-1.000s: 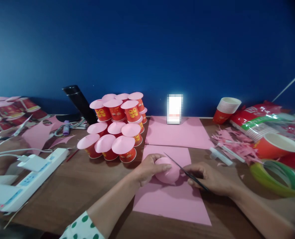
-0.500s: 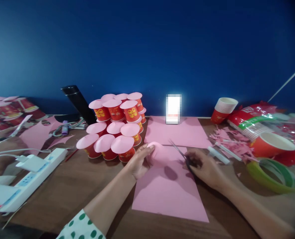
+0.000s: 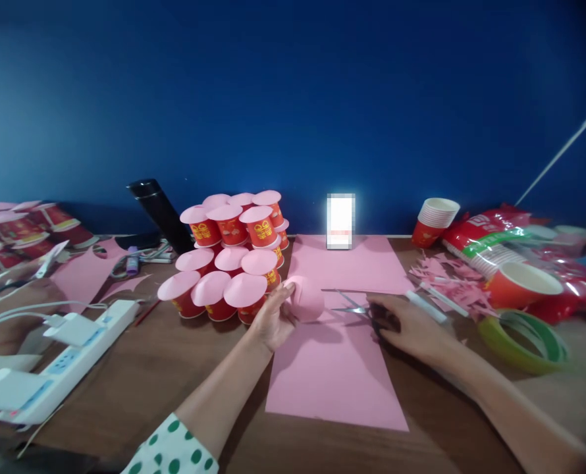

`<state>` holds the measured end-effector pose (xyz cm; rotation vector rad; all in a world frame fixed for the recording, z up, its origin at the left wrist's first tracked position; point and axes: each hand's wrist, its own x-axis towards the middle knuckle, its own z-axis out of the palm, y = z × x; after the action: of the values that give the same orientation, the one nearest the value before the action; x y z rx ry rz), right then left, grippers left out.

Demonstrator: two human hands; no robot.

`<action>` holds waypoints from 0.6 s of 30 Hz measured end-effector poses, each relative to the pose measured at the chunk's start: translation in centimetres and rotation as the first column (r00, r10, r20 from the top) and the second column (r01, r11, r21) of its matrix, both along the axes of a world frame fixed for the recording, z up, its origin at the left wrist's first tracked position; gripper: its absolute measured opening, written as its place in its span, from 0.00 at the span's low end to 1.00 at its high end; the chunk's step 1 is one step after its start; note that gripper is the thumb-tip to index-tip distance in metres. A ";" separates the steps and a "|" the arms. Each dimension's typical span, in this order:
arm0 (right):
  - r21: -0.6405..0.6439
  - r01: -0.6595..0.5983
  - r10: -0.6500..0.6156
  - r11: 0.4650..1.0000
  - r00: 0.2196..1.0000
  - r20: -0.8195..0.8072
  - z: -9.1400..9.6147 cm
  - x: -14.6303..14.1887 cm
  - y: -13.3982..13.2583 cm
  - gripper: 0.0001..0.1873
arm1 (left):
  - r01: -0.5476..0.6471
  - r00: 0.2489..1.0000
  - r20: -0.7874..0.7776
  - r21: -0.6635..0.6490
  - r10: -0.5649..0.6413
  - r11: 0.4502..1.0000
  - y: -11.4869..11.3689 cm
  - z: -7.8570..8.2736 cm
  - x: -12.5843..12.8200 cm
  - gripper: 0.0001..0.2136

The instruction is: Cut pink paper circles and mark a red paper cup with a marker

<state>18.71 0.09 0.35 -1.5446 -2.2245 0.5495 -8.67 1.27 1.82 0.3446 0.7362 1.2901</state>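
Between thumb and fingers, my left hand (image 3: 276,317) pinches a round pink paper disc (image 3: 309,300) by its left edge. The disc is held up above a pink paper sheet (image 3: 340,378) that lies flat on the table. To the right, my right hand (image 3: 404,322) is closed round the handles of a pair of scissors (image 3: 348,306). Their blades are apart and point left toward the disc, with a small gap between. Just left of my left hand stand stacked red paper cups (image 3: 207,232) topped with pink discs.
Behind lie more pink sheets (image 3: 352,266) and an upright phone (image 3: 341,221). Paper scraps (image 3: 451,280), a green tape roll (image 3: 525,339) and nested cups (image 3: 435,220) are at right. A power strip (image 3: 70,359), a black flask (image 3: 159,214) and another person's hand with scissors (image 3: 51,260) are at left.
The pink disc has turned so its flat face shows more. The scissors have swung lower and their blades have spread. The whole view has shifted slightly.
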 end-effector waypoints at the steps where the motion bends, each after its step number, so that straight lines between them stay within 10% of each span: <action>1: -0.001 -0.012 0.012 1.000 1.000 0.005 0.1 0.0 -0.1 0.31 | 0.004 1.000 0.027 0.005 -0.004 1.000 0.0 -0.2 0.1 0.12; 18: 0.028 -0.113 0.086 0.993 0.873 0.481 5.5 -4.3 -3.5 0.10 | 0.016 0.999 0.046 -0.003 -0.015 1.000 -0.1 -1.3 0.5 0.11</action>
<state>14.43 -3.43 5.84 -1.6845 -2.6687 0.1299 -8.17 1.14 0.56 0.3165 0.6957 1.2780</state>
